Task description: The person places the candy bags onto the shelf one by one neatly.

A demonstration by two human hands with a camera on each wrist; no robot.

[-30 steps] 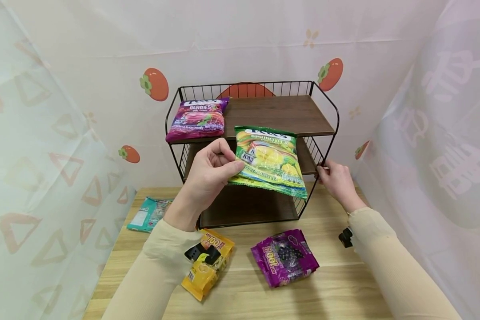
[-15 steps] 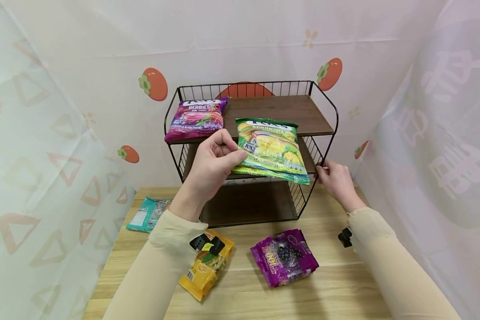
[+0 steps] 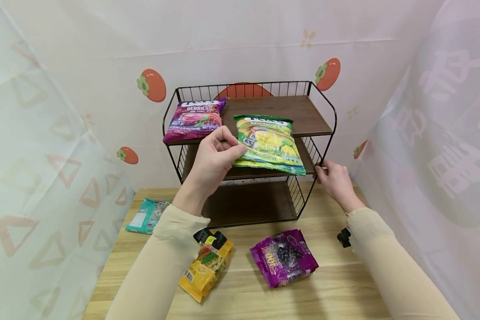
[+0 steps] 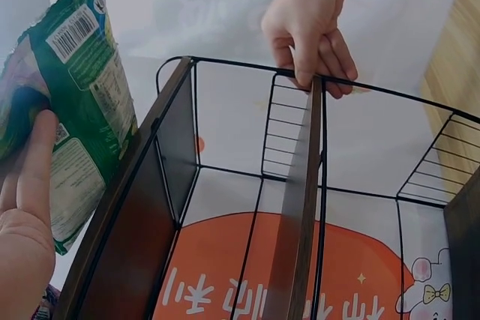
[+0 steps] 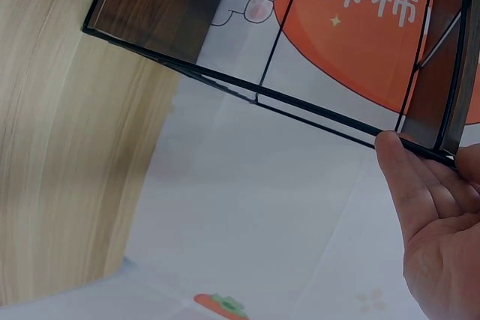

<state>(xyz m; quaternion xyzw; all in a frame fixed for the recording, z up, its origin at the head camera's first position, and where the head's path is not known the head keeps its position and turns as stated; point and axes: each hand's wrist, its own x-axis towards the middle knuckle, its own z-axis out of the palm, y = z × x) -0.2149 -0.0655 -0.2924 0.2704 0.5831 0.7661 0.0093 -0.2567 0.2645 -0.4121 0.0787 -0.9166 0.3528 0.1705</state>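
Observation:
My left hand [image 3: 218, 158] pinches the left edge of a green and yellow candy bag [image 3: 268, 142], labelled Spring Tea. In the head view the bag overlaps the front edge of the top shelf; the left wrist view shows its green back [image 4: 82, 118] beside that shelf's edge. My right hand [image 3: 336, 180] grips the right front post of the black wire rack [image 3: 329, 142] at the middle shelf, thumb and fingers around the frame in the left wrist view. A purple Berries candy bag [image 3: 196, 120] lies on the left of the top shelf.
The rack has three brown wooden shelves. On the wooden table [image 3: 336, 284] before it lie a yellow candy bag [image 3: 208, 271] and a purple grape candy bag [image 3: 284, 260]. A teal bag [image 3: 146, 215] lies left of the rack. Printed cloth [image 3: 240, 44] hangs behind and at both sides.
My left hand has moved up and slightly away, raising the green candy bag from in front of the middle shelf to the top shelf's edge. My right hand has stayed on the rack.

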